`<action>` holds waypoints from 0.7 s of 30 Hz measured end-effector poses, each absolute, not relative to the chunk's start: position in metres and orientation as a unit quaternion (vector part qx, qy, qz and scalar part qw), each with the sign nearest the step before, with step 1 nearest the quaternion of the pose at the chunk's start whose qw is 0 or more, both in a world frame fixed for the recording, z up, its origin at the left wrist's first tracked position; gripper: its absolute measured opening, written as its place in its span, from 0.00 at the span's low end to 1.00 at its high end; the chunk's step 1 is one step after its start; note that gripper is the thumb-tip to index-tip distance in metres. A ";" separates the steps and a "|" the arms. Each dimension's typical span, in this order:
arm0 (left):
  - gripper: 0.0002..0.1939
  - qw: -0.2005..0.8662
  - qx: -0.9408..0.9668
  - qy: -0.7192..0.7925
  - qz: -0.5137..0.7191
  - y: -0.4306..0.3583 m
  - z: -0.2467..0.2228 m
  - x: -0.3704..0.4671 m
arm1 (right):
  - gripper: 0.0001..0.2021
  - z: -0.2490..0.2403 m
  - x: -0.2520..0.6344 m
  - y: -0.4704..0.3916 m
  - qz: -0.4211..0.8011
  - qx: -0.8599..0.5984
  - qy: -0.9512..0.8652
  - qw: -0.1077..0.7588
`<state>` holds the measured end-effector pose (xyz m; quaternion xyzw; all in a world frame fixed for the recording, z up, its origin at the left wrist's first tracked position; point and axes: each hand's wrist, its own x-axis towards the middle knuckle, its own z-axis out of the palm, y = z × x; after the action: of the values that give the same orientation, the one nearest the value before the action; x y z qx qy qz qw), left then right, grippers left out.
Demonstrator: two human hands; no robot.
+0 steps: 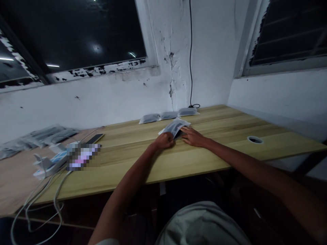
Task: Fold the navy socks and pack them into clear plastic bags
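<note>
A frosted, see-through plastic bag [175, 126] with something dark inside lies on the wooden table, its near end held up a little. My left hand [165, 140] is closed on the near left edge of this bag. At the bag's near right side is my right hand [192, 136], its fingers stretched out and apart. Its fingertips reach to the bag's mouth; whether they are inside, I cannot tell. Just behind, three similar filled bags [168, 115] lie in a row against the wall.
More frosted bags [51, 134] are piled at the far left. Nearer stand a white power strip [55, 161] with plugs and cables, a dark phone [95, 139] and a blurred-out screen [83, 157]. A round cable hole [255, 140] pierces the table at right.
</note>
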<state>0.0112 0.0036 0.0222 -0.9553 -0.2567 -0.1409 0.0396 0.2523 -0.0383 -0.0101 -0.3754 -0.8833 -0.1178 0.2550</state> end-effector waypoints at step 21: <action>0.25 0.046 -0.927 -0.315 -0.195 -0.003 0.024 0.009 | 0.24 -0.008 0.234 -0.050 0.016 -0.382 -0.845 0.373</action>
<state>0.0090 -0.0033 0.0240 -0.9274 -0.3155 -0.1954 0.0463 0.2335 -0.0501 -0.0077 -0.3824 -0.8450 0.0161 0.3733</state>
